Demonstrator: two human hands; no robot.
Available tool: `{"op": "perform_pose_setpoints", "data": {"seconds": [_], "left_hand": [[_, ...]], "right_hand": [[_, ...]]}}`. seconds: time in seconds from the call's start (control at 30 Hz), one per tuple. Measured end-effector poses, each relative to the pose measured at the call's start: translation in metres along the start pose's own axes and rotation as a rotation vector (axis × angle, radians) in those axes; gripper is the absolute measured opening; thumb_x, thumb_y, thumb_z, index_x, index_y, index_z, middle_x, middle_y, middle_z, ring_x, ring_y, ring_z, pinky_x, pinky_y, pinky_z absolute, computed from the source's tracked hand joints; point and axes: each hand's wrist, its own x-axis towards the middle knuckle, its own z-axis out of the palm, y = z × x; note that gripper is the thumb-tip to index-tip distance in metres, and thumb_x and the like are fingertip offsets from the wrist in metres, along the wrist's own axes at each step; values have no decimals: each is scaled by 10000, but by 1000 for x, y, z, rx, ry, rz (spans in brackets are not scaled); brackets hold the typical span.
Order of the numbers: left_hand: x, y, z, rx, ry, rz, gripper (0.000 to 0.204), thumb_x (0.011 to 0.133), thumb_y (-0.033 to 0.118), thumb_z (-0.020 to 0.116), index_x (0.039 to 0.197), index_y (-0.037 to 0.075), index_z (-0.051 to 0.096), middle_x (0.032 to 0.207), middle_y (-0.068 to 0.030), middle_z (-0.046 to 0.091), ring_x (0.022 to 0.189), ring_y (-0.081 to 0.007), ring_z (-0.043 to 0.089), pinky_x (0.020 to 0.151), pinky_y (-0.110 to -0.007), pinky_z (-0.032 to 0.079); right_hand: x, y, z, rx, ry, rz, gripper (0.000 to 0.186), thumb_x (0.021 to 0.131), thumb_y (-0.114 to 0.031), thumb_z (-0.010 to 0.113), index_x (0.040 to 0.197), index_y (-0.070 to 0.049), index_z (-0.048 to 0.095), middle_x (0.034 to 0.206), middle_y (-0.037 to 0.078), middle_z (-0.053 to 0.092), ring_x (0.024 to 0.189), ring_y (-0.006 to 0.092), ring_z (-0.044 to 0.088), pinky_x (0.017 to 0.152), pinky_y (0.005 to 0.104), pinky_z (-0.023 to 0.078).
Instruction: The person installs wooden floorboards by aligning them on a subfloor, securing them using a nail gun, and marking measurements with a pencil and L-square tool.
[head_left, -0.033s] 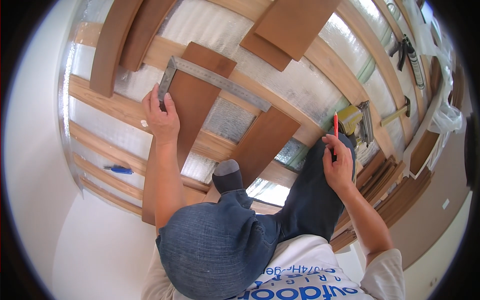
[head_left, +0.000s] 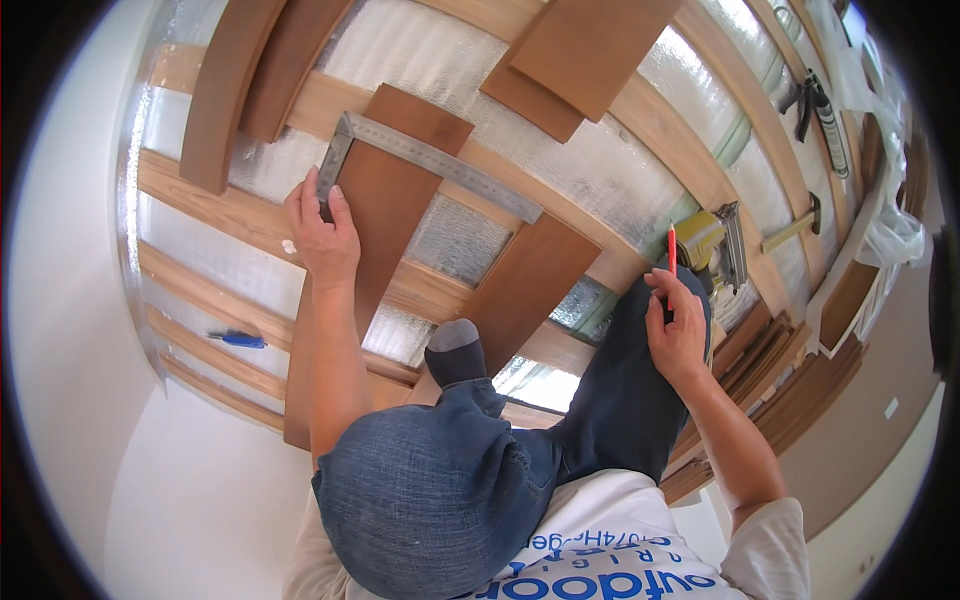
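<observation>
My left hand (head_left: 324, 232) grips the short arm of a metal square (head_left: 440, 168), fingers closed round it at the board's left edge. The square's long ruled blade lies across a brown floorboard (head_left: 400, 200) and reaches toward the top corner of a second brown board (head_left: 528, 268). A gap separates these two boards, which rest across the wooden joists. Over my right thigh, my right hand (head_left: 678, 328) holds a red pencil (head_left: 672, 250) pointing up, away from the square. My socked foot (head_left: 456, 350) is between the boards.
Past my right knee lies a yellow power tool (head_left: 705, 243), with a hammer (head_left: 797, 230) and a cartridge gun (head_left: 828, 125) farther right. A blue knife (head_left: 238, 339) lies at left. Loose boards (head_left: 600, 55) lie across joists (head_left: 215, 205) over silvery insulation (head_left: 410, 60). Board offcuts (head_left: 750, 370) are stacked at right.
</observation>
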Motion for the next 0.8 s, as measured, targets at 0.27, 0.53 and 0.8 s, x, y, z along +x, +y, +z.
{"op": "perform_pose_setpoints", "data": {"seconds": [0.27, 0.53, 0.8], "left_hand": [[0, 0, 0, 11, 2, -4, 397, 1051, 171, 685, 1426, 46, 654, 1263, -162, 628, 1133, -360, 657, 929, -438, 571], [-1, 0, 2, 33, 11, -1, 395, 1048, 182, 690, 1415, 41, 660, 1250, -161, 634, 1112, -360, 662, 921, -443, 572], [0, 1, 2, 41, 13, -6, 396, 1048, 190, 691, 1414, 41, 659, 1248, -166, 634, 1108, -359, 660, 920, -445, 571]], "right_hand": [[1, -1, 0, 6, 9, -26, 393, 936, 11, 670, 1315, -92, 656, 1111, 60, 751, 942, 271, 683, 888, 386, 511], [0, 1, 0, -15, 13, -29, 383, 945, 9, 665, 1317, -85, 657, 1146, 69, 759, 958, 275, 690, 895, 388, 513], [1, 0, 0, 2, 0, -20, 363, 970, 2, 652, 1323, -79, 656, 1162, 76, 763, 956, 279, 691, 901, 385, 515]]}}
